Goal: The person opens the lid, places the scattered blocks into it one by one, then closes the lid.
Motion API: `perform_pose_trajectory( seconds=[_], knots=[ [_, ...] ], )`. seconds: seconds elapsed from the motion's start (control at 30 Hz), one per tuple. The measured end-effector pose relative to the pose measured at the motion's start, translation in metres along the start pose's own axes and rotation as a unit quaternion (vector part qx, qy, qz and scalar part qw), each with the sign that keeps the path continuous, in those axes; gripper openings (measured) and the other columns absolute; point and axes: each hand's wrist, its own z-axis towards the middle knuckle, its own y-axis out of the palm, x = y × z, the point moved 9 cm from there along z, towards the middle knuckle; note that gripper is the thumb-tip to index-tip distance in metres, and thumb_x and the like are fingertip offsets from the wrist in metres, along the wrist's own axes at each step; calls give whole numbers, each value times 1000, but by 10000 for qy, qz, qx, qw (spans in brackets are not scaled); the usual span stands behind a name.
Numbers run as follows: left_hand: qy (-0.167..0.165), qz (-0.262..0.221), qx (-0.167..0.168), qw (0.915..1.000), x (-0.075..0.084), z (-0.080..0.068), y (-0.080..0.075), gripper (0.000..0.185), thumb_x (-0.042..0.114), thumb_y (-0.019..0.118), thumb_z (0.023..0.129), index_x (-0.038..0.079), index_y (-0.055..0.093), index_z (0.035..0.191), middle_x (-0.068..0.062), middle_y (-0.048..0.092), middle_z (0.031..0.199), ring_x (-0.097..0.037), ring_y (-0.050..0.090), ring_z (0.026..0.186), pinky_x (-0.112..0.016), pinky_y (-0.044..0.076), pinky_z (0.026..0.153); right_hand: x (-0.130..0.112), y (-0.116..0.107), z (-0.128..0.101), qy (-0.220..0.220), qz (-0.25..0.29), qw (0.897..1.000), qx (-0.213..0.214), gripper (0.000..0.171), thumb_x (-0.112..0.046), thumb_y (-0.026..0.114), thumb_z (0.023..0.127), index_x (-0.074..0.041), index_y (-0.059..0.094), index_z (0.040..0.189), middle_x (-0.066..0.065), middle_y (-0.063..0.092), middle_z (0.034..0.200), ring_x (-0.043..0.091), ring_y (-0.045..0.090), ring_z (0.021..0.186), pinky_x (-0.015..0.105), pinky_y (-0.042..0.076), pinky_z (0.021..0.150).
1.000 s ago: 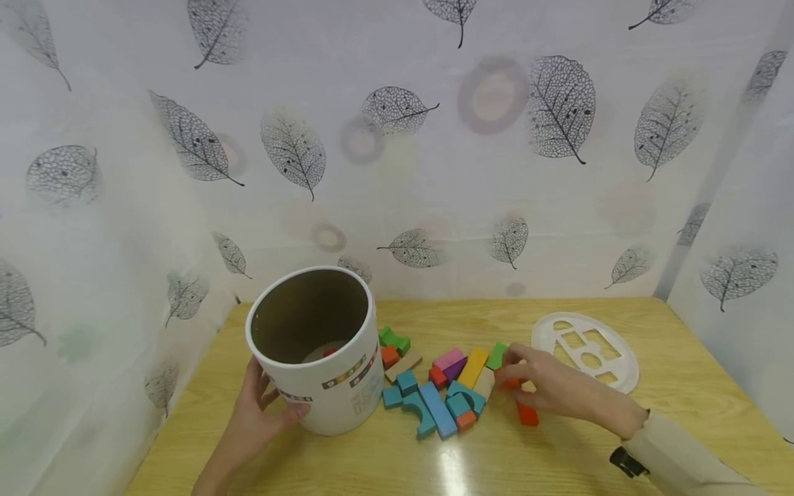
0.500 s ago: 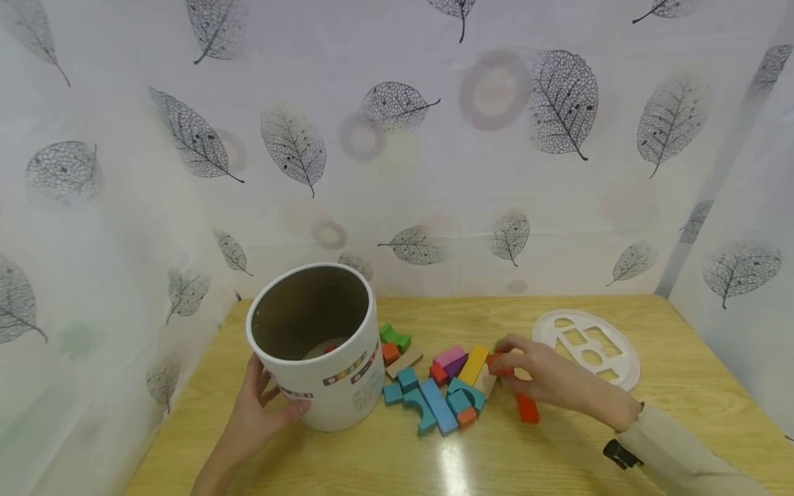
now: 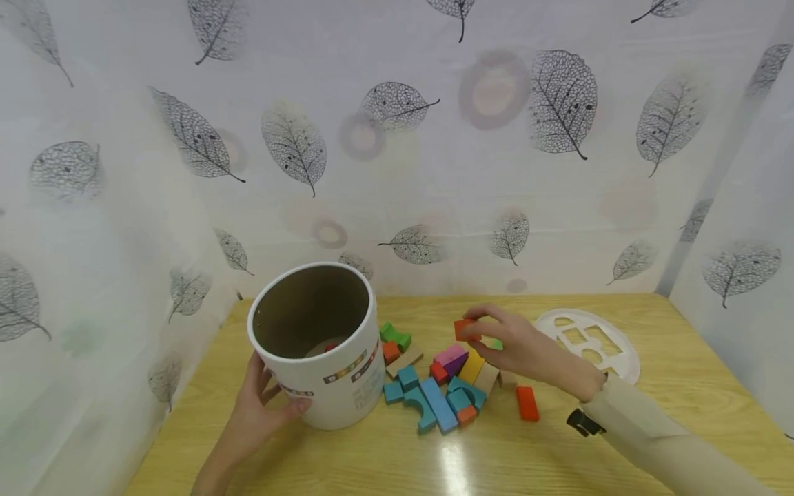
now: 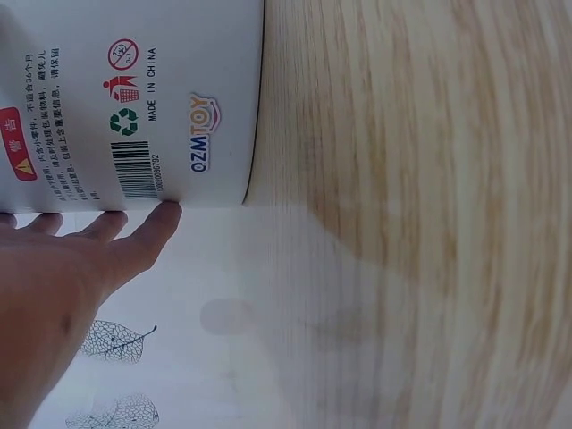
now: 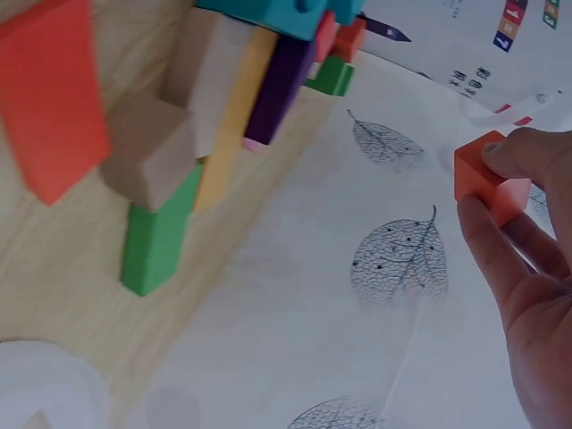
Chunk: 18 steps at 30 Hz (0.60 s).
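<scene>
Pinching a small orange wooden cube [image 3: 466,330] between thumb and fingertips, the right hand [image 3: 521,349] holds it above the pile of coloured wooden blocks [image 3: 443,386]. The left hand [image 3: 257,413] rests with straight fingers against the white cardboard tub [image 3: 322,358] on the wooden table [image 3: 620,441]

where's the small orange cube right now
In the head view the orange cube is pinched in the right hand, lifted above the pile of blocks, right of the white tub; the right wrist view shows it at the fingertips too.
</scene>
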Motion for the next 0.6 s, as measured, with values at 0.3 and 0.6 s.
perform_pose_trajectory(
  seconds=[0.3,0.6],
  knots=[
    [87,59,-13,9999,0,1,1,122,7,87,78,31,6,165,-11,12,172,-54,20,153,-71,43,109,4,-13,32,44,105,9994,327,27,-31,57,103,-10,74,102,12,67,109,20,70,90,21,63,78],
    [59,177,41,9998,1,0,0,123,6,88,77,27,6,166,-13,14,172,-53,24,152,-53,49,110,3,-21,79,-485,255,9977,389,17,-23,65,100,-9,73,104,13,68,105,20,70,86,28,64,72]
  ],
)
